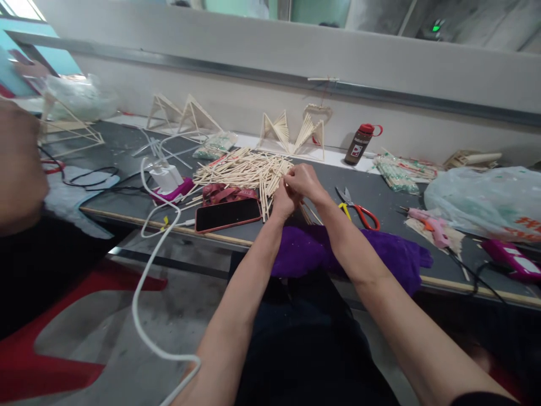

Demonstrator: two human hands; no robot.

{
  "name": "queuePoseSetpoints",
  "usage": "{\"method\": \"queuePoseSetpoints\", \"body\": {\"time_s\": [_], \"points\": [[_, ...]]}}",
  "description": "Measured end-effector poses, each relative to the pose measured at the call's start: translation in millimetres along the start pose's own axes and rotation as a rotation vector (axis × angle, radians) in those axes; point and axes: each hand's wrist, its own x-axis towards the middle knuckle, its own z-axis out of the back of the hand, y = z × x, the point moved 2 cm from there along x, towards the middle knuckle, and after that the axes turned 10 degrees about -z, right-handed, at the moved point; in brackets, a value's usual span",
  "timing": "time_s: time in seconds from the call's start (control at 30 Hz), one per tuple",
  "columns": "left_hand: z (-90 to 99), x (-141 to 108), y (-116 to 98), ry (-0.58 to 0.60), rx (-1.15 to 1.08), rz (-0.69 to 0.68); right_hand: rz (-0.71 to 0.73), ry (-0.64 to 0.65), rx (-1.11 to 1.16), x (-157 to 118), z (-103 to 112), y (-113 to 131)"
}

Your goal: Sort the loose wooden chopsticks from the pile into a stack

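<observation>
My left hand (286,200) and my right hand (305,180) meet at the right end of a loose pile of thin wooden sticks (240,169). Both have their fingers bent and pinched together, the right just above the left. Whatever sits between the fingertips is too small and covered to name. Several sticks (264,194) lie right beside my left hand, and a few more show under my right wrist. A phone (228,215) in a red case lies left of my hands, with a dark red strap (224,193) behind it. Scissors (357,208) with red and yellow handles rest to the right, blades apart.
Purple cloth (380,251) hangs over the table's front edge. Stick frames (274,132) stand along the wall near a bottle (360,145). Rightward lie a pink glue gun (431,225) and a plastic bag (482,197). A white cable (139,293) crosses my left arm; another person's arm (21,169) is at left.
</observation>
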Motion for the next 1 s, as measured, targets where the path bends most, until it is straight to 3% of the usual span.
{"method": "queuePoseSetpoints", "body": {"time_s": [0.2,0.3,0.47,0.63,0.73,0.87,1.0], "points": [[-5.5,-5,-5,0.219,-0.307,0.172,-0.298,0.255,0.664,1,5,-33],[-4.0,-4,-1,0.16,-0.328,0.242,-0.34,0.277,0.773,1,8,-42],[-2.0,-3,3,0.094,-0.273,0.24,-0.35,0.304,0.809,-1,8,-44],[-2.5,-5,0,0.139,-0.245,0.25,-0.335,0.235,0.79,-2,8,-45],[-2.8,-6,-1,0.169,-0.244,0.253,-0.289,0.129,0.792,-1,8,-45],[-0.6,-2,-1,0.066,-0.263,0.191,-0.218,-0.018,0.848,-1,10,-42],[1.9,3,-2,-0.048,-0.311,0.144,-0.222,0.019,0.888,-4,10,-36]]}}
